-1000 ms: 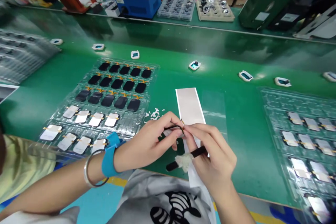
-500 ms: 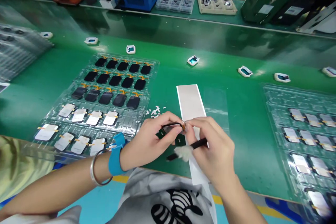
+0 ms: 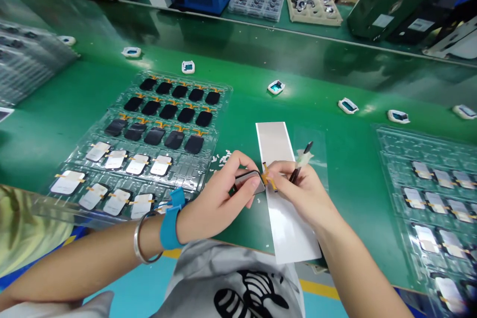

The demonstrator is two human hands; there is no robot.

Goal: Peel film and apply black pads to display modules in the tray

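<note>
Head view, left to right:
1. A plastic tray [image 3: 186,169] of black panels lay on the green table [image 3: 74,109].
2. The left hand [image 3: 218,198] held a small display panel [image 3: 249,181] in a narrow grip, above a white strip [image 3: 286,213].
3. The right hand [image 3: 303,191] gripped a black brush [image 3: 296,174], its fingertips [image 3: 274,174] touching the panel's orange flex tab [image 3: 268,176].

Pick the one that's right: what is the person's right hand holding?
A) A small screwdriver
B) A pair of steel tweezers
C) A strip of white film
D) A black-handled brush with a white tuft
D. The right hand pinches the black-handled brush, its white tuft standing up past the fingers, while the left hand holds a small dark panel.
</note>
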